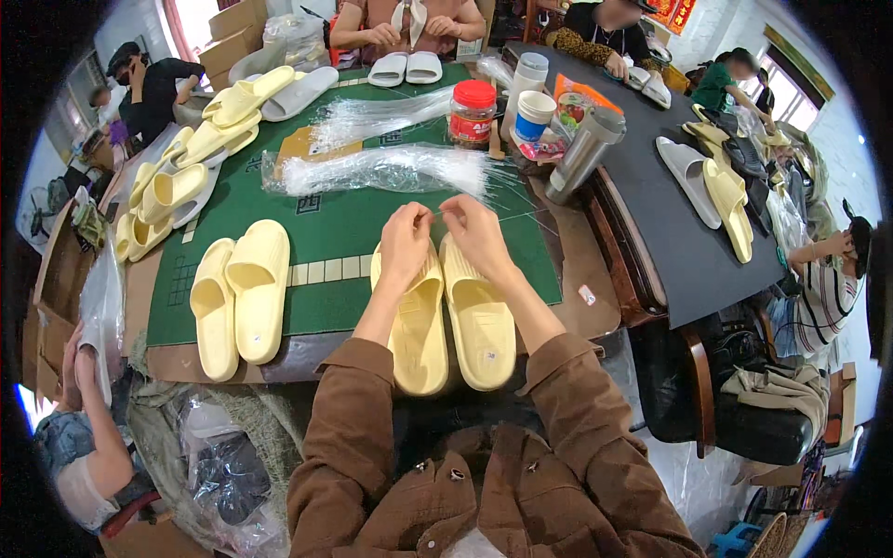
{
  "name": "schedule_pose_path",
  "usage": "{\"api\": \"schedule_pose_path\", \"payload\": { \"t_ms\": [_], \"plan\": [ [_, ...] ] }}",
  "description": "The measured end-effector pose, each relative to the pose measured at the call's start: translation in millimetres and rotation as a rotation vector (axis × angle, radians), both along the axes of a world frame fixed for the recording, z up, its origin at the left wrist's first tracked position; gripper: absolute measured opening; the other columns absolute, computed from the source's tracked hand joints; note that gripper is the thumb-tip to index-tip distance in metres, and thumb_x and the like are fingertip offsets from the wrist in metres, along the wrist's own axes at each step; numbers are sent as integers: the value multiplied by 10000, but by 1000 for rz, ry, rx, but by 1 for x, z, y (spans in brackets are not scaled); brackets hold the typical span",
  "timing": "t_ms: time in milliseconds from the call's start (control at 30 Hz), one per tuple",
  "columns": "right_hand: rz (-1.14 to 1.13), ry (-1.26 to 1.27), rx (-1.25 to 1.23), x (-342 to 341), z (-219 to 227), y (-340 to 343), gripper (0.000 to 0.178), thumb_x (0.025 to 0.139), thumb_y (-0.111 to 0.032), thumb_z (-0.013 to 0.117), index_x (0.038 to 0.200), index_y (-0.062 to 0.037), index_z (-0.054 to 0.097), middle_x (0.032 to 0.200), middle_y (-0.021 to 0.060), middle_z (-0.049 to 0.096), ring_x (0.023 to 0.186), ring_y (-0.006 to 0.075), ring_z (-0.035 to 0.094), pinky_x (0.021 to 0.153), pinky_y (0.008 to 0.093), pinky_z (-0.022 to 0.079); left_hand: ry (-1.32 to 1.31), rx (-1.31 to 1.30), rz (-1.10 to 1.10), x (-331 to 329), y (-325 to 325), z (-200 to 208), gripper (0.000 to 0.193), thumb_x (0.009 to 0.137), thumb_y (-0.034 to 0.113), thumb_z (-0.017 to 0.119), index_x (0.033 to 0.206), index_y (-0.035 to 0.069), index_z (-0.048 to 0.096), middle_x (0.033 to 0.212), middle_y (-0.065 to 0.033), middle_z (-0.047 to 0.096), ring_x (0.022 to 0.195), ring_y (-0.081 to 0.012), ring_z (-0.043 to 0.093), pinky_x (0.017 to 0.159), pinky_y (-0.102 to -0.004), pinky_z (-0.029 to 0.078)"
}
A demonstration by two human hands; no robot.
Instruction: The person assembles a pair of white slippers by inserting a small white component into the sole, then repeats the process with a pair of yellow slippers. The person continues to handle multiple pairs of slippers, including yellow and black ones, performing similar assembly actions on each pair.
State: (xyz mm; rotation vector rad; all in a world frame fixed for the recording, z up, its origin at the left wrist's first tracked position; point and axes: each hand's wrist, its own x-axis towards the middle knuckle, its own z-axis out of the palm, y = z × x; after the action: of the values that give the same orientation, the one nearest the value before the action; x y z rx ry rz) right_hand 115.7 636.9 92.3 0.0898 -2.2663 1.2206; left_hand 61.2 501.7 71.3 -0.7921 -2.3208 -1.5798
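Note:
Right in front of me, a pair of pale yellow slippers lies side by side at the table's near edge, a left slipper [416, 337] and a right slipper [481, 333], heels toward me. Over their toe ends, my left hand [407, 240] is closed, fingertips pinched together. Close beside it, my right hand [473, 234] is also closed, its fingers curled toward the left one. Whatever thin thing they may hold is too small to make out. Just beyond my hands lies a bundle of clear plastic strands [386, 175], partly in a clear bag.
Another yellow slipper pair [259, 293] sits to the left on the green mat [326, 321]. Stacked slippers [177, 191] line the left edge. A red-lidded jar [473, 112], a paper cup [533, 116] and a steel flask [586, 153] stand ahead right. Several people work around the tables.

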Motion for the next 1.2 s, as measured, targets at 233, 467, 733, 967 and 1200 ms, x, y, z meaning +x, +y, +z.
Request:
{"api": "schedule_pose_path", "payload": {
  "t_ms": [233, 467, 733, 967, 1200],
  "plan": [
    [-34, -63, 2, 1, -3, 7, 354, 836, -4, 563, 1188, 3, 525, 957, 143, 653, 830, 241, 657, 723, 339, 505, -29, 143, 72, 2, 0, 9, 61, 895, 46, 556, 887, -1, 594, 833, -110, 596, 742, -234, 592, 706, -347, 477],
    [-45, 213, -23, 21, 13, 3, 365, 821, 123, 475, 1181, 60, 477, 1082, 196, 596, 982, 278, 650, 837, 332, 521, 338, 192, 116, 30, -4, 57, 131, 880, 14, 555, 994, 19, 619, 1001, -113, 588, 840, -236, 589, 732, -336, 479],
    [97, 145, 140, 92, 47, -37, 675, 756, 164, 506, 1382, 23, 297, 1341, 254, 443, 1185, 349, 548, 928, 380, 477, 60, 194, -142, 144, -39, 76, 224, 830, -37, 606, 1044, 26, 634, 1014, -120, 603, 866, -230, 607, 725, -310, 492],
    [400, -161, -73, 145, 41, -53, 870, 669, 197, 525, 1435, 30, 149, 1369, 281, 401, 1179, 411, 540, 905, 415, 489, 178, 64, -284, 175, -68, 53, 230, 767, -42, 677, 986, 16, 636, 957, -115, 615, 847, -285, 617, 764, -353, 507],
    [468, -293, 91, 167, 41, -53, 767, 725, 138, 558, 1402, -37, 242, 1128, 275, 579, 968, 445, 609, 778, 473, 506, 304, -84, -413, 180, -82, 53, 200, 755, 22, 692, 932, 28, 599, 1011, -83, 594, 946, -301, 584, 771, -378, 498]
  ]
}}
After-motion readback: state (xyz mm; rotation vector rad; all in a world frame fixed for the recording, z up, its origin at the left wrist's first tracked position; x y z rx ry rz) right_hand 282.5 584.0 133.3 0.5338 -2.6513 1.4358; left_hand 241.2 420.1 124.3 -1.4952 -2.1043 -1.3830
